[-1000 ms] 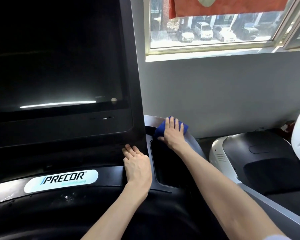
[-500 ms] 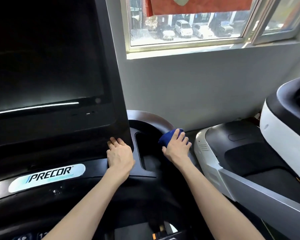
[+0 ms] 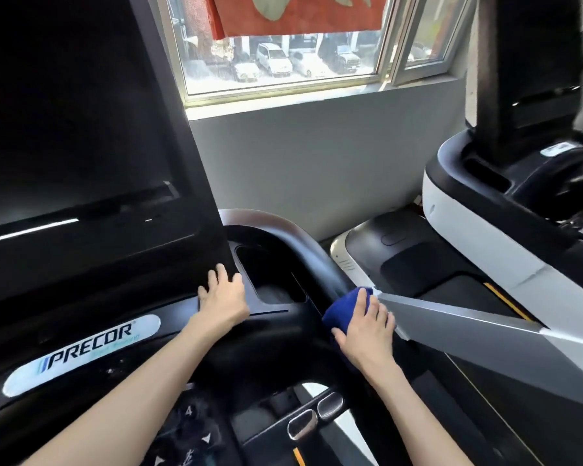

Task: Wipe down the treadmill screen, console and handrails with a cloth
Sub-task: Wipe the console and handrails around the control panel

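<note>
The treadmill's dark screen (image 3: 64,129) fills the upper left, above a black console (image 3: 256,351) with a white Precor label (image 3: 85,354). My left hand (image 3: 221,295) rests flat, fingers spread, on the console's edge beside a recessed cup holder (image 3: 270,280). My right hand (image 3: 366,326) presses a blue cloth (image 3: 344,306) onto the curved black right handrail (image 3: 303,250), partway down its length. Part of the cloth is hidden under my palm.
A second treadmill with a white and black console (image 3: 468,210) and a grey side rail (image 3: 468,327) stands close on the right. A grey wall and a window (image 3: 283,55) lie ahead. Metal grip sensors (image 3: 313,415) and keypad buttons (image 3: 189,432) sit lower down.
My right hand has slid the blue cloth down the right handrail, from its top near the screen toward me. My left hand has stayed on the console edge. The view has shifted right.
</note>
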`<state>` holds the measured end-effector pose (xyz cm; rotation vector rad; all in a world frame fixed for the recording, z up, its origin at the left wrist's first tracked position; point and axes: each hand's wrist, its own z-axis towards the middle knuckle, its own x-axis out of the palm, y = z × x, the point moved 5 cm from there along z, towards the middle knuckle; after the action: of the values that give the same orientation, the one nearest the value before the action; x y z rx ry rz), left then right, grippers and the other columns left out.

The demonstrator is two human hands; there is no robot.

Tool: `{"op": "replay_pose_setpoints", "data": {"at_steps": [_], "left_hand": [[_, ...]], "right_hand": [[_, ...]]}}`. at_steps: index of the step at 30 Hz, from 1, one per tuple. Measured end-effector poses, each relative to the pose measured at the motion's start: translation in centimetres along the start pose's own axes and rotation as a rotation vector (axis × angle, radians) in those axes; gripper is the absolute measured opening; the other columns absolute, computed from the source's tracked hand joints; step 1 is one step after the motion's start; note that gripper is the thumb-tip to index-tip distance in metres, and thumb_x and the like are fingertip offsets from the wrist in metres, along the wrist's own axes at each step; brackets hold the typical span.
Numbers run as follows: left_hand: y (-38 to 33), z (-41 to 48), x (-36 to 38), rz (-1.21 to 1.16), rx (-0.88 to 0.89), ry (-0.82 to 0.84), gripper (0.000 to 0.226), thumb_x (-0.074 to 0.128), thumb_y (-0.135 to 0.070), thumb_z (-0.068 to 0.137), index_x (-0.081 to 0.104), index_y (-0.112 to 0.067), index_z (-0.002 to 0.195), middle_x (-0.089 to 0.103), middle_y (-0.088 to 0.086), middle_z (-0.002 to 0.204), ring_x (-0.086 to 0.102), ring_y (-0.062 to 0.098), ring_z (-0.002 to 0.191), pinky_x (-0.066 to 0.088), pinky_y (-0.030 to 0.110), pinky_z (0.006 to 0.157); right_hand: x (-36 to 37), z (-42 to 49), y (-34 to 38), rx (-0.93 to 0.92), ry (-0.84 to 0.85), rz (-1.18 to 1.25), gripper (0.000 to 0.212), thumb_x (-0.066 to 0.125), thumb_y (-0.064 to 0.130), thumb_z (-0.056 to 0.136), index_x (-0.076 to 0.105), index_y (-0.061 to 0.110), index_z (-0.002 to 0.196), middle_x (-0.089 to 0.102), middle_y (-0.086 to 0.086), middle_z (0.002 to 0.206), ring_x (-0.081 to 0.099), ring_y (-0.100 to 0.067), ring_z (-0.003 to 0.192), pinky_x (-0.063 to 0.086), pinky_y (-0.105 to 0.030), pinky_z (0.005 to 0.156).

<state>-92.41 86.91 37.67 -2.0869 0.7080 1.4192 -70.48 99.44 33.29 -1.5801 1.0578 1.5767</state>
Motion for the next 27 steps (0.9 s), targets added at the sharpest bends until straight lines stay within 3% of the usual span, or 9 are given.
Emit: {"op": "replay_pose_setpoints", "data": {"at_steps": [2, 3, 6, 8, 15, 19, 21, 24, 27], "left_hand": [[-1.2, -0.6, 1.0, 0.097, 0.114, -0.001, 0.053, 0.057, -0.019, 0.084, 0.040, -0.011, 0.133, 0.013, 0.017, 0.153, 0.015, 0.032, 0.141, 0.023, 0.047, 0.111], [-1.5, -1.0, 1.4, 0.149, 0.134, -0.005, 0.050, 0.058, -0.020, 0.083, 0.042, -0.011, 0.130, 0.022, 0.018, 0.148, 0.022, 0.031, 0.138, 0.023, 0.046, 0.111], [-1.4, -1.7, 1.6, 0.226, 0.139, -0.022, 0.043, 0.062, -0.025, 0.083, 0.049, -0.008, 0.121, 0.045, 0.015, 0.130, 0.042, 0.028, 0.125, 0.026, 0.044, 0.110], [-1.3, -1.7, 1.3, 0.268, 0.159, -0.006, 0.045, 0.066, -0.035, 0.081, 0.053, -0.011, 0.117, 0.050, 0.013, 0.127, 0.046, 0.026, 0.122, 0.020, 0.044, 0.113], [-1.0, -2.3, 2.1, 0.230, 0.083, -0.001, 0.069, 0.073, -0.043, 0.073, 0.043, -0.014, 0.128, 0.034, 0.006, 0.142, 0.030, 0.017, 0.135, 0.011, 0.053, 0.114], [-1.9, -2.5, 2.9, 0.241, -0.038, -0.001, 0.104, 0.077, -0.044, 0.070, 0.017, -0.009, 0.148, 0.012, 0.012, 0.156, 0.008, 0.021, 0.146, -0.001, 0.055, 0.115], [-2.5, -2.8, 3.3, 0.276, -0.076, 0.009, 0.112, 0.080, -0.041, 0.068, 0.011, -0.006, 0.149, 0.008, 0.014, 0.157, 0.005, 0.024, 0.147, -0.001, 0.053, 0.115], [-2.8, -2.3, 3.2, 0.277, -0.103, -0.041, 0.107, 0.083, -0.039, 0.063, 0.022, -0.005, 0.145, 0.021, 0.014, 0.152, 0.015, 0.025, 0.144, 0.003, 0.049, 0.117], [-2.9, -2.0, 3.2, 0.240, -0.118, -0.042, 0.096, 0.082, -0.033, 0.065, 0.029, -0.007, 0.140, 0.028, 0.012, 0.147, 0.023, 0.026, 0.139, 0.006, 0.048, 0.117]], "right_hand": [[0.2, -1.8, -1.7, 0.024, -0.058, -0.009, 0.108, 0.079, 0.050, 0.062, 0.030, -0.006, 0.141, 0.041, -0.029, 0.137, 0.044, -0.043, 0.123, 0.033, -0.053, 0.102], [0.2, -2.6, -2.3, 0.034, -0.073, -0.024, 0.109, 0.081, 0.049, 0.061, 0.031, -0.006, 0.140, 0.042, -0.030, 0.136, 0.043, -0.044, 0.123, 0.033, -0.054, 0.102], [0.4, -3.4, -2.3, 0.082, 0.042, -0.028, 0.103, 0.062, 0.053, 0.080, 0.004, 0.001, 0.148, 0.016, -0.022, 0.152, 0.017, -0.037, 0.139, 0.013, -0.048, 0.113], [-0.2, -2.3, -1.1, 0.110, 0.021, -0.023, 0.103, 0.060, 0.053, 0.081, 0.001, 0.002, 0.148, 0.012, -0.021, 0.153, 0.014, -0.037, 0.140, 0.011, -0.048, 0.113], [0.1, 7.1, 6.9, 0.017, 0.057, -0.031, 0.104, 0.065, 0.049, 0.079, 0.002, -0.001, 0.146, 0.015, -0.026, 0.149, 0.019, -0.041, 0.136, 0.013, -0.051, 0.112], [0.5, 11.4, 10.2, -0.036, 0.076, -0.014, 0.101, 0.063, 0.044, 0.081, 0.001, -0.001, 0.146, 0.014, -0.028, 0.149, 0.020, -0.043, 0.136, 0.015, -0.049, 0.112], [0.9, 10.0, 9.2, -0.020, 0.012, -0.061, 0.097, 0.068, 0.043, 0.077, 0.016, -0.002, 0.146, 0.028, -0.028, 0.145, 0.032, -0.042, 0.131, 0.024, -0.049, 0.110], [1.1, 3.6, 4.0, -0.025, -0.017, -0.014, 0.105, 0.085, 0.048, 0.046, 0.048, -0.003, 0.131, 0.054, -0.026, 0.123, 0.055, -0.041, 0.109, 0.043, -0.047, 0.095], [0.6, 0.4, -0.6, 0.049, -0.015, 0.097, 0.113, 0.080, 0.052, 0.057, 0.029, -0.006, 0.139, 0.046, -0.024, 0.129, 0.048, -0.038, 0.114, 0.035, -0.046, 0.098]]}}
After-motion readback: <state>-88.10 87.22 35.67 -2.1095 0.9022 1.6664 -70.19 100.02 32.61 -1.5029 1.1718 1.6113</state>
